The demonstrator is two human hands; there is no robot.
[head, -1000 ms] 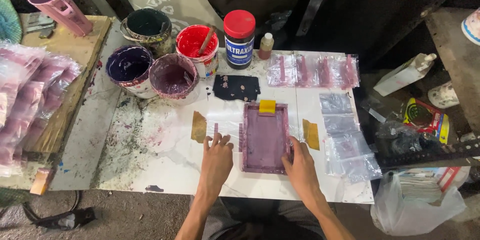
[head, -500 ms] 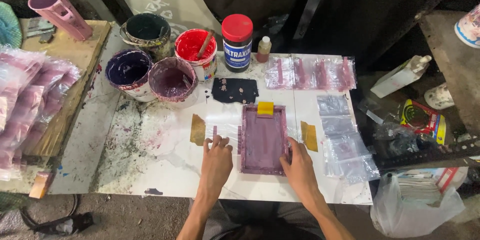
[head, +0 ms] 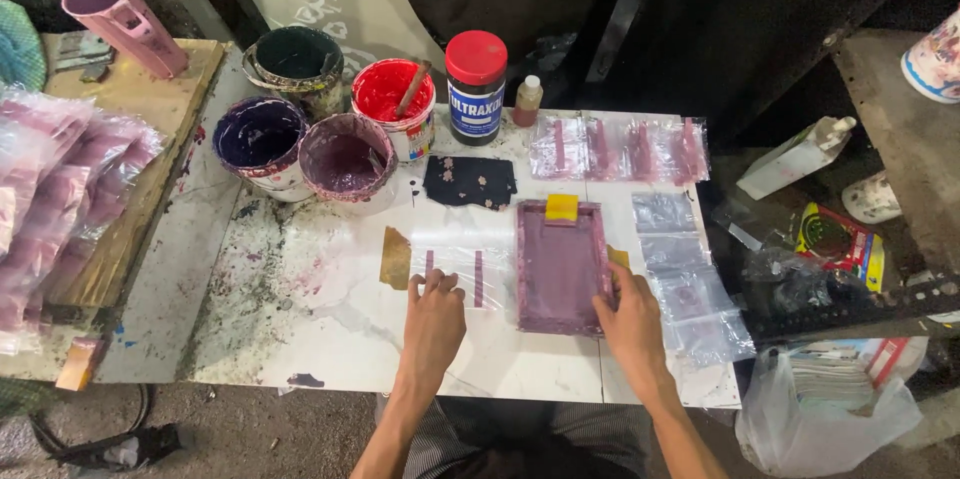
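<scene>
your left hand (head: 433, 317) lies flat, fingers spread, on a clear plastic bag (head: 455, 264) that carries two short purple stripes; the fingertips press its near edge against the white table (head: 330, 339) and nothing is gripped. your right hand (head: 632, 321) curls around the lower right corner of the small purple printing screen (head: 560, 267), thumb on the frame's top, fingers along its outer side. the screen lies flat just right of the bag, their edges touching or very nearly so (too close to tell which), with a yellow tab (head: 561, 207) at its far end.

beyond the bag lies a dark, stained rag (head: 468, 181). further back stand four open paint tubs: dark blue (head: 260, 137), purple (head: 346, 155), red (head: 393, 99) with a stick standing in it, and dark green (head: 292, 57). a red-lidded jar (head: 476, 87) and a small brown bottle (head: 527, 101) stand beside them. printed bags lie in a row (head: 620, 149) behind the screen, and more clear bags (head: 685, 279) are stacked to the right of your right hand.
</scene>
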